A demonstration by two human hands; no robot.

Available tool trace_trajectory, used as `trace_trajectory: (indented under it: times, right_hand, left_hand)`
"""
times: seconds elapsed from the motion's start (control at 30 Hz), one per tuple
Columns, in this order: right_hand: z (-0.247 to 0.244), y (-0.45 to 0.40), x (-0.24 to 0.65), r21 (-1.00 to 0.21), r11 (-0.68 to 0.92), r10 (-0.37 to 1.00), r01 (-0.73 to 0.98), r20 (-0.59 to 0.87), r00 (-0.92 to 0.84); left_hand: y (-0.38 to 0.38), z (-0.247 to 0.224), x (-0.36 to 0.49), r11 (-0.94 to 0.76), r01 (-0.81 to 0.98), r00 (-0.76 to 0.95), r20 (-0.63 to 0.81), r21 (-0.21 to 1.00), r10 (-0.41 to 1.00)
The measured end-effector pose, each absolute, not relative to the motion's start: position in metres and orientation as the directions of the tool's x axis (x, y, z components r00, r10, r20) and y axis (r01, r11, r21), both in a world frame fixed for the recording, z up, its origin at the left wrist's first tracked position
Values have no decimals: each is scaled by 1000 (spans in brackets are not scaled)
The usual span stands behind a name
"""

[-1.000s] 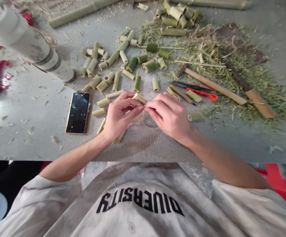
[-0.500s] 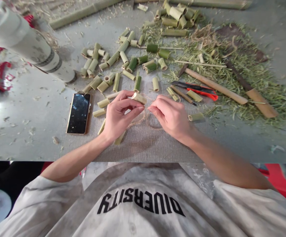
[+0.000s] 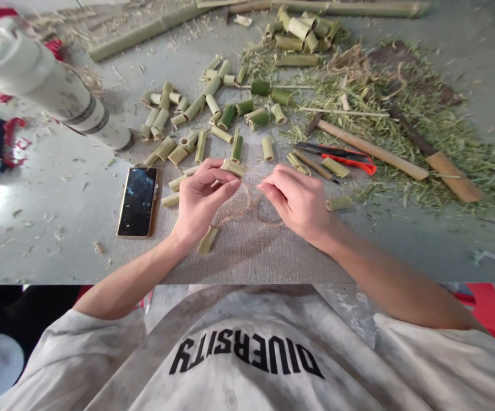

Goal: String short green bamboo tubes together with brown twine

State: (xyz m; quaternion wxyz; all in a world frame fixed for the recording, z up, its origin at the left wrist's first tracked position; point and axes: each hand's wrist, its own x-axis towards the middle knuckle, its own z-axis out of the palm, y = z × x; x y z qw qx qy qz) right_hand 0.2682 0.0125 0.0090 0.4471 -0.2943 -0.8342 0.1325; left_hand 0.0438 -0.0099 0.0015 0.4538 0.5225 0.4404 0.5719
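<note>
A short bamboo piece [image 3: 233, 168] is pinched in the fingers of my left hand [image 3: 202, 197], above the table. Thin twine [image 3: 247, 208] runs from near that piece and loops loosely on the tabletop between my hands. My right hand [image 3: 296, 200] is closed in a pinch on the twine, a short gap to the right of the bamboo piece. Below my left hand lies another bamboo piece [image 3: 208, 240], with the twine reaching its upper end. Part of the held piece is hidden by my fingers.
A phone [image 3: 137, 201] and a tall white tumbler [image 3: 55, 85] are at left. Many cut bamboo pieces [image 3: 227, 116] lie ahead. To the right are a hammer [image 3: 371, 147], an orange-black cutter [image 3: 345, 160], a wooden-handled blade [image 3: 453, 177] and green shavings [image 3: 435, 137].
My left hand has shifted slightly left with the bamboo piece, tilting it, and the gap between my hands has widened. My right hand stays nearly in place.
</note>
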Motion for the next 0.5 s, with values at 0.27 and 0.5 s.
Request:
trace_trajectory:
  times: [0.27, 0.5]
  right_hand:
    - [11, 13, 268, -475, 795, 601, 376, 695, -393]
    - [11, 8, 267, -459, 807, 586, 371, 702, -406]
  left_hand:
    - [-5, 10, 48, 161, -476, 47, -158, 864, 986]
    - [-4, 5, 47, 261, -591, 84, -263, 763, 961]
